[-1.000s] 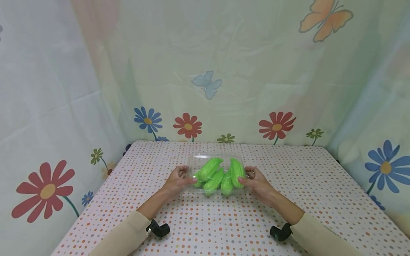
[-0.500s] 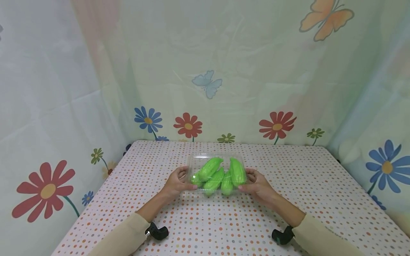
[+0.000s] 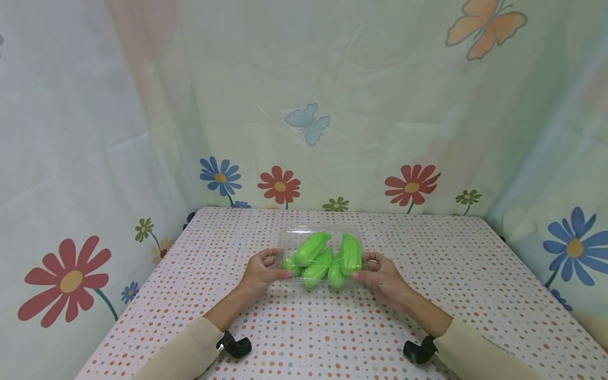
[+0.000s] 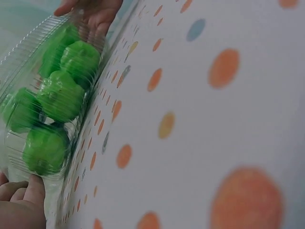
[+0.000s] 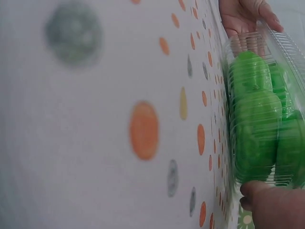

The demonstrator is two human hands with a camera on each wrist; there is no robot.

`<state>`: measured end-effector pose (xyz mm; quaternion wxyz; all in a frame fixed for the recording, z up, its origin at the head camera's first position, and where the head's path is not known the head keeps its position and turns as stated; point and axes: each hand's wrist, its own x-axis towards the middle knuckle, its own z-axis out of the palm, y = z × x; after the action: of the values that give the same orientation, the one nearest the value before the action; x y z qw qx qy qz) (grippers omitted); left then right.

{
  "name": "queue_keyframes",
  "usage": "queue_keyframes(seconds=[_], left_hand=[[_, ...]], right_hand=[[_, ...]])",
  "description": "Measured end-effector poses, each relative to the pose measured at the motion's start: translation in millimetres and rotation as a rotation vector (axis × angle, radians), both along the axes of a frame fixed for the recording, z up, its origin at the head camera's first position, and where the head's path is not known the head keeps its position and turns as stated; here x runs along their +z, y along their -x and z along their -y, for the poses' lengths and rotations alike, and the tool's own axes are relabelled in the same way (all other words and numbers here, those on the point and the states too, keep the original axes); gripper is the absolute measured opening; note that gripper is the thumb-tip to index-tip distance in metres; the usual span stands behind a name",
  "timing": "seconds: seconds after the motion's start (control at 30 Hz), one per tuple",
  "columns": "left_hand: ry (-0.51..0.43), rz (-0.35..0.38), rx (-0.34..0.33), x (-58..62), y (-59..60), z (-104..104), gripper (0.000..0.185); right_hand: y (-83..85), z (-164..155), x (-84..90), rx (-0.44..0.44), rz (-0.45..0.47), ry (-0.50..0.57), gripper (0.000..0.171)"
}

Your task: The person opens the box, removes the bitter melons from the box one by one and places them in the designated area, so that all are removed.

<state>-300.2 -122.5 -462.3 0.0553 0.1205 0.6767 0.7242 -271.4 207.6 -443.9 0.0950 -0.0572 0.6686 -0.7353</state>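
Observation:
A clear ribbed plastic clamshell container (image 3: 295, 238) sits on the table with several bright green, ridged, curved vegetables (image 3: 313, 249) inside. My left hand (image 3: 258, 272) grips its left end, thumb at the front corner and fingers curled along the side. At the opposite end my right hand (image 3: 382, 274) grips it the same way. The left wrist view shows the container (image 4: 24, 50) tilted by the camera angle, with the green vegetables (image 4: 61, 98) behind the ribbed wall. In the right wrist view, the container (image 5: 232, 119) lies between both hands. Some fingertips are hidden.
A white cloth with coloured dots covers the table (image 3: 313, 332). Behind it hangs a curtain (image 3: 228, 95) printed with flowers and butterflies, with more curtain on both sides. A black wrist camera (image 3: 233, 345) is strapped at each sleeve.
Both thumbs have shifted slightly down the container's front corners, from over the green vegetables to near its front edge. The container stays in nearly the same place.

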Motion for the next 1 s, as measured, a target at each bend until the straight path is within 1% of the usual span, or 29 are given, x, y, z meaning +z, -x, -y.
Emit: queue_keyframes(seconds=[0.2, 0.33, 0.4, 0.53, 0.6, 0.67, 0.8, 0.87, 1.0], left_hand=[[0.043, 0.003, 0.062, -1.5, -0.4, -0.1, 0.073], [0.054, 0.008, 0.078, -2.5, -0.7, -0.1, 0.069], [0.055, 0.011, 0.082, -2.8, -1.3, -0.3, 0.069], [0.067, 0.016, 0.096, -3.5, -2.5, -0.3, 0.064], [0.073, 0.017, 0.101, -3.3, -3.4, -0.1, 0.06], [0.075, 0.011, 0.1, -3.2, -4.0, 0.4, 0.052], [0.064, -0.011, 0.076, -3.4, -5.3, 1.0, 0.038], [0.064, -0.021, 0.07, -4.2, -5.7, 1.2, 0.033], [0.113, -0.035, 0.071, -4.8, -7.0, -0.1, 0.036]], right_hand=[[0.5, 0.4, -1.3, -0.029, -0.001, 0.004, 0.064], [0.4, -0.9, -3.1, -0.04, -0.003, -0.016, 0.057], [0.2, -1.5, -3.5, -0.047, -0.013, -0.037, 0.051], [-1.1, -2.0, -3.9, -0.066, -0.035, -0.061, 0.033], [-2.0, -2.2, -4.1, -0.072, -0.045, -0.061, 0.027], [-2.8, -2.9, -4.7, -0.078, -0.052, -0.064, 0.023], [-3.5, -4.6, -6.4, -0.097, -0.061, -0.099, 0.021], [-3.2, -5.3, -7.1, -0.099, -0.065, -0.118, 0.021], [-2.5, -6.1, -7.8, -0.119, -0.057, -0.13, 0.034]])
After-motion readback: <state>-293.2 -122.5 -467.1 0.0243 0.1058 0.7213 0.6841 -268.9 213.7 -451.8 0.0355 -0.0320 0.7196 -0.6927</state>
